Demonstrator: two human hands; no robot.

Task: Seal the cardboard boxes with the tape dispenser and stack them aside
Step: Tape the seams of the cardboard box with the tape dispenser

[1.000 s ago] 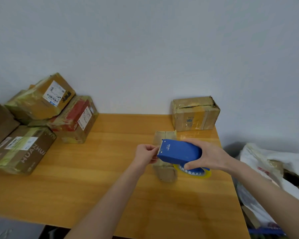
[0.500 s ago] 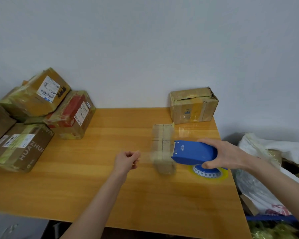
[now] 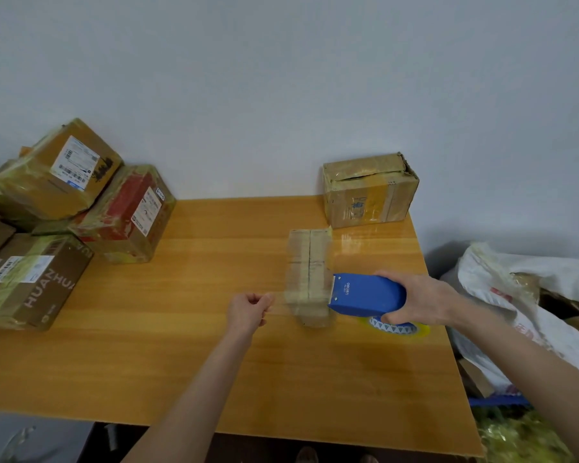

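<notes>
Right hand (image 3: 422, 300) gripping tape dispenser (image 3: 368, 294), box (image 3: 310, 272) beside

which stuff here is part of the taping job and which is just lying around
In the job: tape dispenser in the right hand; tape strip pinched by the left hand; small box under it; box by the wall; stacked boxes at left.
Lying about: white bag.

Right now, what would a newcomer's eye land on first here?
The blue tape dispenser, gripped by the right hand, is held at the right edge of the small box, middle right of the table. Left of that box, the left hand pinches what looks like clear tape. A pile of sealed boxes crowds the far left.
</notes>
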